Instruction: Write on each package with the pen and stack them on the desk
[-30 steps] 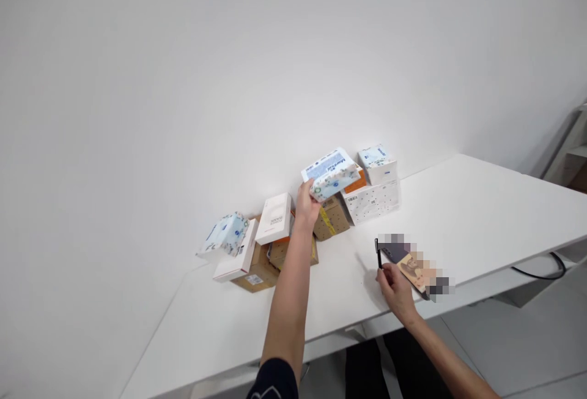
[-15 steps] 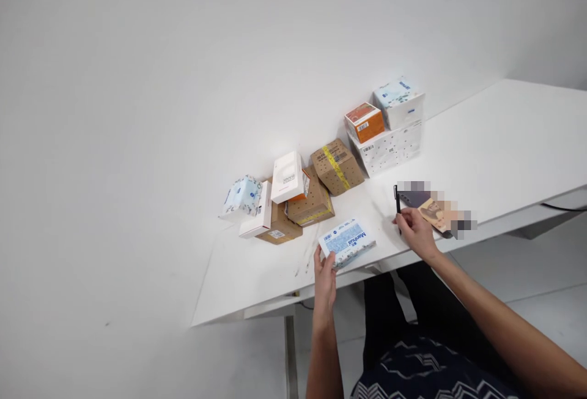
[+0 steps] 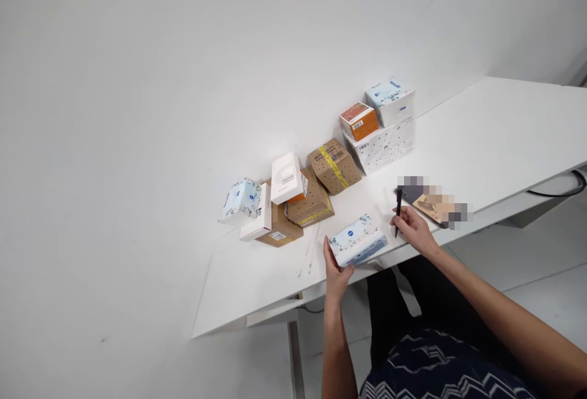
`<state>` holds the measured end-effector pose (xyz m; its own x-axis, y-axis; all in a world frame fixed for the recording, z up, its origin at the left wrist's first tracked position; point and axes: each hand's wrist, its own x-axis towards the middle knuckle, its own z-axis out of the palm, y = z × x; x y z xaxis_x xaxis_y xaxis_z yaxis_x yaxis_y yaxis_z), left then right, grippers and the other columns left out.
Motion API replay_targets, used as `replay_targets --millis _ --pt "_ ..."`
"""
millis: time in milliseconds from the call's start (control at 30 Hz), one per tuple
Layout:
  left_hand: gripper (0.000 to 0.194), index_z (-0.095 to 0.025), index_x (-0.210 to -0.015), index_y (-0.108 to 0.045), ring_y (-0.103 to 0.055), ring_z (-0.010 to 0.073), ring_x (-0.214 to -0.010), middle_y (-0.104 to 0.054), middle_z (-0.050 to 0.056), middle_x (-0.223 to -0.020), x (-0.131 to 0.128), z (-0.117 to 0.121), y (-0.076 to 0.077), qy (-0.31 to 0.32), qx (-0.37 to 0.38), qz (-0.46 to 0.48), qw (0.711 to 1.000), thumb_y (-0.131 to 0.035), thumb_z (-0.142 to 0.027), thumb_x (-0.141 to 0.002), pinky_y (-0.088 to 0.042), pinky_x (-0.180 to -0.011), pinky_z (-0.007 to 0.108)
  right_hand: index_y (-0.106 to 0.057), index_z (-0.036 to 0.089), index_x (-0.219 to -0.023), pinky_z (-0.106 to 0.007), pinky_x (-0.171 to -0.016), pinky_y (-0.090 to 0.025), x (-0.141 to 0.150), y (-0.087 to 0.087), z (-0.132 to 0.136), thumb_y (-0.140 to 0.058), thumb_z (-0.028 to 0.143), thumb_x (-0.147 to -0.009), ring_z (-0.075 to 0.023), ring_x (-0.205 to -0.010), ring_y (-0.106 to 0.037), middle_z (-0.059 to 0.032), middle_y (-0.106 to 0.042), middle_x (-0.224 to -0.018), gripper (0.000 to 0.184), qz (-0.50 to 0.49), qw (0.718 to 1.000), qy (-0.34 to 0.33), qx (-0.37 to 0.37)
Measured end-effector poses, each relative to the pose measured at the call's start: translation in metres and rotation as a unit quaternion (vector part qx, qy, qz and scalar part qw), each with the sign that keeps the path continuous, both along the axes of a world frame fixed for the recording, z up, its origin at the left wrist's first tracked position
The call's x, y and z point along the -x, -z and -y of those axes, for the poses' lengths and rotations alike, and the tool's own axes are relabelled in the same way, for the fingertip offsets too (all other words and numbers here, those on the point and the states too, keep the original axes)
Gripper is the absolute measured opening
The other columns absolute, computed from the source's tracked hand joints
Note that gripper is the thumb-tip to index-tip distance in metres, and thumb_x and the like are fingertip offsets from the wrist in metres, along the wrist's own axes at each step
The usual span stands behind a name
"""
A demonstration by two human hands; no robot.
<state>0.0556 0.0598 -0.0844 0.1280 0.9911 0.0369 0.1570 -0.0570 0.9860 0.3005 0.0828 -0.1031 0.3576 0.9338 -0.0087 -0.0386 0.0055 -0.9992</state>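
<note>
My left hand (image 3: 337,268) grips the left end of a tissue pack (image 3: 356,241), its thumb on the near side and its fingers at the far corner. The pack is pale with a leaf print and a blue logo, close to the table's front edge. In my right hand (image 3: 414,229) a black pen (image 3: 398,206) stands nearly upright, pinched by the fingers, just right of the pack. Beyond that hand lies a dark notebook (image 3: 424,204) with a tan picture on its cover, partly blurred out.
Against the wall on the white table (image 3: 257,283) stand cardboard boxes (image 3: 334,166), a power bank box (image 3: 287,177) and another tissue pack (image 3: 243,198). A white dotted box (image 3: 387,145) carries an orange box (image 3: 360,122) and a tissue pack (image 3: 391,99).
The tissue pack has been turned over, from its printed-text face to its leaf-patterned face. My left hand has shifted slightly right with it. The pen stays in my right hand.
</note>
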Motion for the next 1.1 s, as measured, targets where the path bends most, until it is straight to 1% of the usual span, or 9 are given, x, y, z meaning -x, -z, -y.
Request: replay_targets --millis 167,267,367,433,533,633,733,900,1100 --pt "0.113 -0.024 -0.147 -0.004 -0.031 0.0244 -0.137 -0.023 0.012 -0.152 0.004 0.0 0.001 0.014 0.013 -0.004 1.0 -0.074 -0.05 -0.063 -0.031 -0.109 0.034 -0.052 0.02 -0.082 -0.024 -0.051 -0.037 0.009 -0.014 0.01 -0.05 0.031 -0.076 -0.0115 -0.052 -0.045 0.0032 -0.055 -0.058 0.013 -0.075 0.995 -0.037 0.045" --pt "0.107 -0.025 -0.146 -0.008 -0.029 0.0242 -0.138 -0.022 0.013 -0.152 0.007 -0.001 0.001 0.031 0.011 0.012 0.999 -0.074 -0.047 -0.066 -0.029 -0.11 0.035 -0.053 0.019 -0.076 -0.027 -0.061 -0.043 0.016 -0.016 0.015 -0.049 0.031 -0.076 -0.0129 -0.06 -0.052 -0.0006 -0.061 -0.068 0.012 -0.091 0.992 -0.077 0.043" --pt "0.099 -0.025 -0.145 -0.013 -0.03 0.0245 -0.138 -0.023 0.013 -0.152 0.012 0.0 -0.004 0.013 -0.011 0.012 1.0 -0.073 -0.043 -0.069 -0.029 -0.111 0.036 -0.057 0.019 -0.079 -0.028 -0.066 -0.044 0.024 -0.017 0.02 -0.049 0.034 -0.079 -0.0139 -0.065 -0.055 -0.0007 -0.062 -0.07 0.017 -0.081 0.99 -0.111 0.044" --pt "0.095 -0.026 -0.145 -0.016 -0.027 0.0254 -0.139 -0.021 0.012 -0.153 0.017 0.002 -0.013 -0.009 -0.041 -0.01 0.999 -0.072 -0.041 -0.07 -0.03 -0.111 0.036 -0.056 0.019 -0.082 -0.029 -0.068 -0.045 0.03 -0.019 0.022 -0.049 0.035 -0.079 -0.0144 -0.066 -0.057 0.0001 -0.061 -0.068 0.018 -0.086 0.987 -0.13 0.046" --pt "0.088 -0.028 -0.143 -0.022 -0.025 0.0263 -0.139 -0.025 0.01 -0.151 0.023 0.007 -0.038 -0.041 -0.091 -0.1 0.99 -0.071 -0.036 -0.071 -0.029 -0.111 0.039 -0.055 0.02 -0.083 -0.03 -0.07 -0.047 0.04 -0.021 0.022 -0.049 0.037 -0.078 -0.0152 -0.067 -0.058 0.0014 -0.059 -0.066 0.019 -0.106 0.98 -0.16 0.05" --pt "0.083 -0.028 -0.142 -0.026 -0.032 0.0269 -0.135 -0.036 0.011 -0.143 0.022 0.007 -0.066 -0.053 -0.15 -0.235 0.959 -0.071 -0.031 -0.072 -0.03 -0.111 0.045 -0.054 0.02 -0.082 -0.031 -0.071 -0.049 0.048 -0.02 0.018 -0.05 0.039 -0.078 -0.0154 -0.07 -0.061 -0.0016 -0.064 -0.077 0.019 -0.117 0.976 -0.176 0.056" --pt "0.077 -0.026 -0.139 -0.03 -0.035 0.0274 -0.131 -0.04 0.012 -0.137 0.014 0.001 -0.081 -0.047 -0.212 -0.333 0.918 -0.07 -0.026 -0.073 -0.031 -0.109 0.048 -0.052 0.021 -0.082 -0.03 -0.069 -0.049 0.048 -0.013 0.011 -0.051 0.039 -0.08 -0.0148 -0.072 -0.062 -0.0045 -0.067 -0.091 0.018 -0.121 0.98 -0.15 0.054" --pt "0.054 -0.023 -0.122 -0.042 -0.039 0.0267 -0.126 -0.037 0.013 -0.131 0.003 -0.007 -0.07 -0.081 -0.246 -0.348 0.901 -0.068 -0.024 -0.075 -0.036 -0.104 0.048 -0.051 0.022 -0.081 -0.026 -0.058 -0.047 0.029 -0.004 0.0 -0.057 0.032 -0.077 -0.0127 -0.06 -0.06 -0.0009 -0.067 -0.074 0.013 -0.173 0.981 -0.064 0.063" --pt "0.034 -0.022 -0.099 -0.047 -0.041 0.0277 -0.123 -0.033 0.011 -0.12 0.004 -0.007 -0.049 -0.128 -0.301 -0.329 0.886 -0.07 -0.027 -0.074 -0.041 -0.097 0.047 -0.052 0.021 -0.081 -0.024 -0.05 -0.046 0.014 -0.005 -0.006 -0.062 0.024 -0.07 -0.0122 -0.053 -0.058 -0.0012 -0.066 -0.064 0.016 -0.326 0.941 -0.036 0.081"
